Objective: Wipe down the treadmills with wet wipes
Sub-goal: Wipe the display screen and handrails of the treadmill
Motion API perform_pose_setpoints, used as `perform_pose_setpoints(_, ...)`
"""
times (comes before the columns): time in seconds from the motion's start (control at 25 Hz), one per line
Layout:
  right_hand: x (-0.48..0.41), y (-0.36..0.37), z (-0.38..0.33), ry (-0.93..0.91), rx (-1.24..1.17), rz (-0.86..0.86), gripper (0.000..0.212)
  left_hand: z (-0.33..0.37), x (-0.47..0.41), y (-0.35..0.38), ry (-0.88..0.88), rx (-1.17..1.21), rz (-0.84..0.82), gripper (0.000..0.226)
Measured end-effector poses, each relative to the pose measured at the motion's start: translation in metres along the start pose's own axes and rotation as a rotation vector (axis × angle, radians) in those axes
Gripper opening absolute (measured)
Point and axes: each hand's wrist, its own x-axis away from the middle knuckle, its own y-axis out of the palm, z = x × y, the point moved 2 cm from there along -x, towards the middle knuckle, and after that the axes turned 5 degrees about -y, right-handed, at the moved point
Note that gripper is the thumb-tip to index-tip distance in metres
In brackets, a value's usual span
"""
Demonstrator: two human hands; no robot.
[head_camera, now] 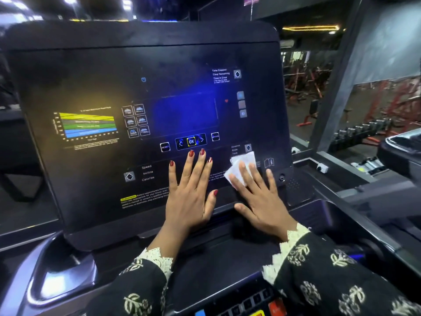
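Just right of the frame's centre, a white wet wipe (241,164) lies against the lower right part of the treadmill console (102,71), beside the book-shaped info icon. The person's right hand (262,197) presses it there with straight, spread fingers. The grip is wide, with nothing curled round the wipe, which shows crumpled beyond the fingertips. The left hand (190,192) rests flat on the panel just beside it, toward the centre. Its fingers are also straight and spread, its grip wide and holding nothing, and its fingertips sit just under the OK button (191,141).

The wipe looks thin, soft and limp, and is likely damp, so it should bunch or fold under a sideways drag. Flat pressure across its middle would probably keep it spread. The glossy panel looks stiff and smooth, and light pressure seems wise near the touch keys.
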Motion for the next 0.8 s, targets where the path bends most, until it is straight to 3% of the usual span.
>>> perform_pose_setpoints(0.08,0.004,0.004,0.026,0.08,0.025,0.021,0.064,0.001,-0.001,0.001,-0.011,-0.038,-0.017,0.069)
perform_pose_setpoints(0.16,-0.002,0.003,0.048,0.411,-0.115,0.043,0.067,0.003,-0.001,0.001,-0.022,-0.057,-0.034,0.07)
perform_pose_setpoints(0.24,-0.008,0.002,0.046,0.63,-0.25,0.064,0.075,0.007,-0.001,0.001,-0.036,-0.055,-0.047,0.072)
perform_pose_setpoints(0.32,-0.01,-0.002,0.015,0.642,-0.364,0.004,0.084,0.01,-0.001,0.002,-0.041,-0.056,-0.049,0.073)
perform_pose_setpoints(0.48,0.013,0.0,-0.048,0.442,-0.372,-0.196,0.095,0.01,0.0,0.003,-0.036,-0.059,-0.042,0.074)
perform_pose_setpoints(0.68,-0.01,-0.002,0.02,1.02,-0.587,-0.042,0.088,0.009,0.001,0.004,-0.032,-0.063,-0.04,0.072)
perform_pose_setpoints(0.8,-0.014,-0.007,0.001,1.005,-0.631,-0.079,0.09,0.01,0.001,0.005,-0.035,-0.071,-0.042,0.073)
